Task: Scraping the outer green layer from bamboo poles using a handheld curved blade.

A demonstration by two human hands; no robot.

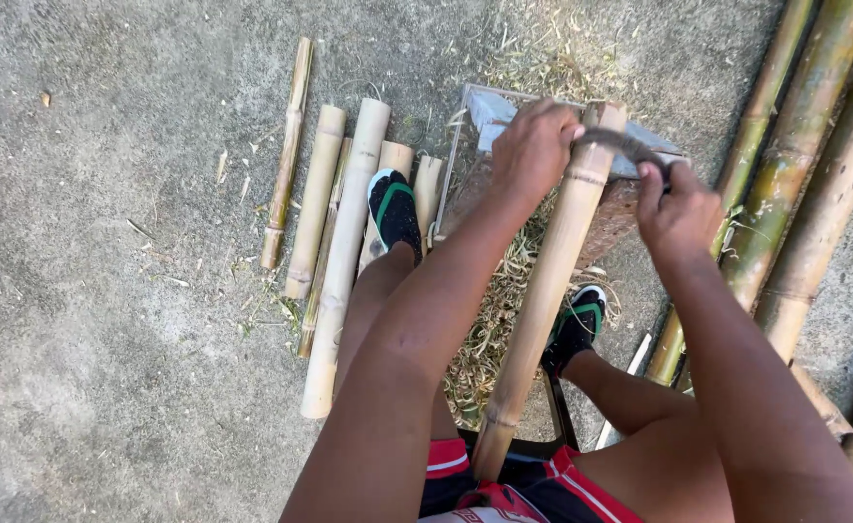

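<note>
Leaning from between the knees up to the far block, a pale bamboo pole point(543, 291) is seen, its long axis running near-to-far and tilted slightly right, its cut top pointing away at the far end. A curved dark blade point(622, 145) is laid across that top, crosswise to the pole. The left hand point(533, 150) is closed over the blade's left end, fingers wrapped fully; the right hand point(676, 208) is closed on the right end. Both hands lie beside the pole's tip, the left one touching it and nearer. The tip is rested on a wooden block point(610, 218) amid shavings. Cut bamboo sections point(335, 252) are laid left on the concrete floor point(107, 339); long green poles point(794, 165) lie right.
</note>
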